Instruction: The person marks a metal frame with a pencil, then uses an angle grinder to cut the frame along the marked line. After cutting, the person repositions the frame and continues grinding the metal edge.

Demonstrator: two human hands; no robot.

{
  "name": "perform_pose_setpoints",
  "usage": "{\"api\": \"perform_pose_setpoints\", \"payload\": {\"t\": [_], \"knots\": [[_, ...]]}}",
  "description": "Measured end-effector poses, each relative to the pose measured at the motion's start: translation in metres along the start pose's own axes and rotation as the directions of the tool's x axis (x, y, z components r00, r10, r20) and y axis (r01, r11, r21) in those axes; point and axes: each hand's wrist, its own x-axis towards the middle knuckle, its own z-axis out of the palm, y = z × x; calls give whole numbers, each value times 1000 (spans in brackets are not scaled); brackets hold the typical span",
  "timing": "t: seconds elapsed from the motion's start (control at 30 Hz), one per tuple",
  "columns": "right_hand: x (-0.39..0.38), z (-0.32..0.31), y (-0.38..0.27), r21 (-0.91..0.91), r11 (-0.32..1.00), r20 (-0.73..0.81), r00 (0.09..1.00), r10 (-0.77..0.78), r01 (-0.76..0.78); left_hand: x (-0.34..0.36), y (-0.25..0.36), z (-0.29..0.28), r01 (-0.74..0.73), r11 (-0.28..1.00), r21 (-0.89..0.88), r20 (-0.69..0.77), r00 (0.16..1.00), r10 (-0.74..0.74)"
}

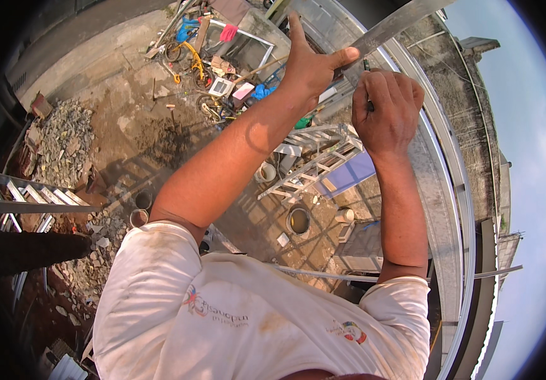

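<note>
My left hand [314,63] reaches up and forward, its thumb laid on the lower end of a flat grey metal bar [399,28]. Its index finger points away, while the other fingers are hidden under the hand. The bar slants up to the right, out of the top of the picture. Just to the right, my right hand [388,107] is closed in a pinch around a thin dark marker [366,64]. The marker's tip is close to the bar's edge beside my left thumb; I cannot tell whether it touches.
A long curved-looking metal beam [456,190] runs along my right. Far below lie stepladders [317,161], a bucket [298,220], a yellow bicycle [197,60] among clutter, and a rubble heap [64,136]. Another ladder [38,196] stands at the left. A concrete wall [469,107] rises at the right.
</note>
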Motion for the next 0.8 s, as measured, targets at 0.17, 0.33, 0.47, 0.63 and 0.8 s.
{"api": "perform_pose_setpoints", "payload": {"t": [0.17,0.33,0.47,0.63,0.8], "knots": [[-2,3,2,-22,1000,-50,999,19,-21,-8,19,7,-17,995,101,-25,999,19],[-8,3,-3,34,999,49,998,-35,34,-23,47,15,60,997,39,11,998,-60],[-3,4,-6,28,999,6,1000,-29,29,-7,21,8,-92,992,91,-36,995,96],[-9,4,-7,73,995,67,995,-73,68,-7,18,8,-105,966,236,-56,991,122],[-10,5,-8,81,995,73,995,-64,58,-13,24,9,-137,980,142,-16,990,140]]}}
